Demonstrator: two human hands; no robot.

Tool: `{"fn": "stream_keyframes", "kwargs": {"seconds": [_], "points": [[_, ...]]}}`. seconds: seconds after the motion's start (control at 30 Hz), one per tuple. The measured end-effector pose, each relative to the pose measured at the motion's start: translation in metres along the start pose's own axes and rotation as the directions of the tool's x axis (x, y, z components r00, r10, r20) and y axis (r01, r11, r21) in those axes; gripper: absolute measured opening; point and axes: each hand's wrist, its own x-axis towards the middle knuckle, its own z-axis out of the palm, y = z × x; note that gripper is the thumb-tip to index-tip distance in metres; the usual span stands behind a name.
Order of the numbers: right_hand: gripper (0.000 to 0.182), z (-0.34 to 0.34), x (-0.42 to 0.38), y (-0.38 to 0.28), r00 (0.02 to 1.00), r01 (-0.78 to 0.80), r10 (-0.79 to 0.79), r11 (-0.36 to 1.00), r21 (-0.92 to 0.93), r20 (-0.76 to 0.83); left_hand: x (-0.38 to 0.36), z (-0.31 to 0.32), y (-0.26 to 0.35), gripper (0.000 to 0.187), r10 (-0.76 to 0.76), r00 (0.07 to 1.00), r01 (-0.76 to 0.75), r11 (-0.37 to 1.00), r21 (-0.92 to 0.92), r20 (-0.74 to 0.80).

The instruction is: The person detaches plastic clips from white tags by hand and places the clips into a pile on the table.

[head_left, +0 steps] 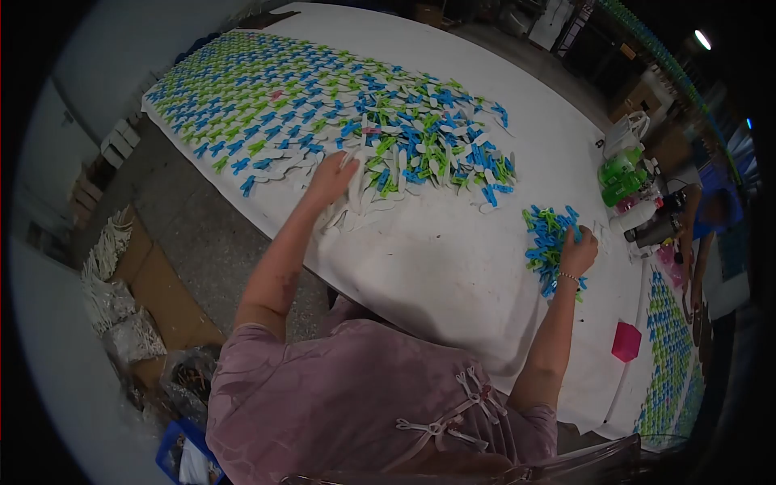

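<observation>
My left hand (328, 179) is at the near edge of a heap of white flat strips (356, 212), its fingers closed around a white strip (354, 174). Beside it spreads a jumbled pile of blue and green plastic clips (436, 145) mixed with more white pieces. Further left, clips and white pieces lie in neat rows (242, 89). On the right, my right hand (579, 252) reaches into a smaller pile of blue and green clips (545, 234). Its fingers are closed on a blue clip (572, 217).
Green bottles (621, 174) and dark flasks (653, 230) stand along the white table's (428, 275) right side. A pink box (626, 341) sits near its edge. Another person (715, 210) is at the far right, by more rows of clips (667, 356). White bundles (113, 299) lie on the floor.
</observation>
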Motion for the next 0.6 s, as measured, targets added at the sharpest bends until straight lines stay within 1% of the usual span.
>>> {"fn": "stream_keyframes", "kwargs": {"seconds": [0.03, 0.07, 0.1, 0.13, 0.17, 0.2, 0.23, 0.27, 0.3, 0.33, 0.37, 0.43, 0.47, 0.5, 0.53, 0.57, 0.6], "points": [[0.028, 0.001, -0.006, -0.006, 0.994, 0.098, -0.097, 0.995, 0.004, -0.051, 0.005, -0.011, -0.010, 0.038, 0.003, 1.000, -0.003, 1.000, 0.009, -0.004], [0.026, 0.004, -0.013, -0.021, 0.988, 0.151, -0.148, 0.981, 0.123, -0.034, 0.009, -0.020, -0.016, 0.042, 0.109, 0.985, -0.051, 0.922, 0.383, -0.131], [0.023, 0.007, -0.023, -0.042, 0.980, 0.200, -0.200, 0.950, 0.240, -0.025, 0.010, -0.027, -0.018, 0.045, 0.252, 0.945, -0.035, 0.709, 0.704, -0.207], [0.023, 0.015, -0.035, -0.062, 0.976, 0.162, -0.207, 0.904, 0.397, 0.072, 0.009, -0.029, -0.003, 0.060, 0.192, 0.971, -0.032, 0.692, 0.721, -0.141], [0.022, 0.021, -0.048, -0.085, 0.960, 0.107, -0.227, 0.836, 0.539, 0.162, 0.013, -0.025, 0.003, 0.060, 0.202, 0.969, -0.036, 0.685, 0.728, -0.143], [0.023, 0.019, -0.061, -0.113, 0.938, 0.027, -0.235, 0.781, 0.624, 0.253, 0.018, -0.018, 0.009, 0.067, 0.097, 0.994, -0.098, 0.650, 0.754, 0.045], [0.024, 0.015, -0.074, -0.138, 0.905, -0.059, -0.254, 0.719, 0.693, 0.341, 0.022, -0.009, 0.013, 0.073, -0.022, 0.973, -0.165, 0.622, 0.765, 0.228], [0.025, 0.024, -0.086, -0.155, 0.880, -0.117, -0.267, 0.677, 0.727, 0.391, 0.028, -0.001, 0.015, 0.073, -0.016, 0.973, -0.170, 0.619, 0.767, 0.228], [0.026, 0.034, -0.096, -0.167, 0.851, -0.177, -0.285, 0.635, 0.752, 0.440, 0.034, 0.007, 0.017, 0.077, -0.080, 0.956, -0.184, 0.585, 0.790, 0.283], [0.026, 0.034, -0.102, -0.178, 0.854, -0.175, -0.282, 0.636, 0.752, 0.437, 0.040, 0.016, 0.017, 0.081, -0.148, 0.931, -0.201, 0.553, 0.809, 0.333], [0.027, 0.035, -0.107, -0.188, 0.839, -0.205, -0.276, 0.638, 0.742, 0.469, 0.046, 0.024, 0.017, 0.081, -0.143, 0.931, -0.206, 0.553, 0.807, 0.335], [0.030, 0.039, -0.110, -0.192, 0.806, -0.298, -0.234, 0.634, 0.714, 0.544, 0.053, 0.041, 0.021, 0.077, -0.137, 0.856, -0.330, 0.597, 0.731, 0.498], [0.030, 0.041, -0.109, -0.190, 0.806, -0.298, -0.230, 0.637, 0.711, 0.545, 0.051, 0.056, 0.025, 0.074, -0.129, 0.864, -0.337, 0.570, 0.749, 0.487], [0.032, 0.038, -0.106, -0.189, 0.827, -0.364, -0.175, 0.556, 0.747, 0.534, 0.051, 0.067, 0.026, 0.074, -0.127, 0.860, -0.344, 0.571, 0.745, 0.494], [0.034, 0.036, -0.107, -0.186, 0.842, -0.426, -0.111, 0.465, 0.776, 0.528, 0.051, 0.079, 0.023, 0.076, -0.090, 0.868, -0.307, 0.674, 0.672, 0.487], [0.034, 0.040, -0.109, -0.183, 0.841, -0.432, -0.099, 0.468, 0.771, 0.531, 0.050, 0.090, 0.022, 0.079, -0.055, 0.878, -0.268, 0.766, 0.585, 0.475], [0.035, 0.048, -0.111, -0.178, 0.851, -0.455, -0.075, 0.389, 0.801, 0.519, 0.045, 0.101, 0.027, 0.079, -0.052, 0.873, -0.277, 0.765, 0.581, 0.485]]}}
